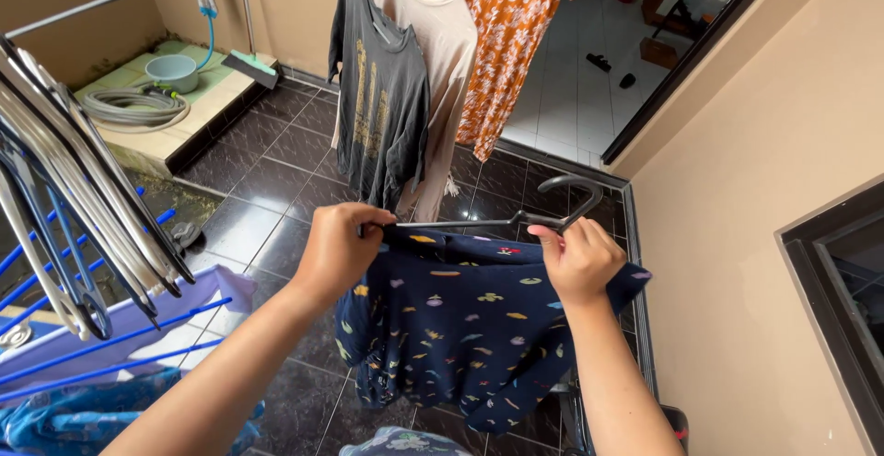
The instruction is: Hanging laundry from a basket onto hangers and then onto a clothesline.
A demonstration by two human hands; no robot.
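Observation:
A dark navy garment [460,327] with small coloured prints hangs between my two hands, draped over a black plastic hanger [516,220]. My left hand [339,249] grips the left end of the hanger together with the cloth. My right hand [578,258] pinches the garment's other shoulder just under the hanger's hook [575,193]. The lower part of the garment hangs loose above the dark floor tiles.
Three garments hang ahead: a grey printed shirt [379,97], a beige top [442,60] and an orange patterned dress [506,41]. A drying rack [83,207] with blue rods stands at left. Behind it lie a hose [133,106], bucket [172,71] and brush. A beige wall runs on the right.

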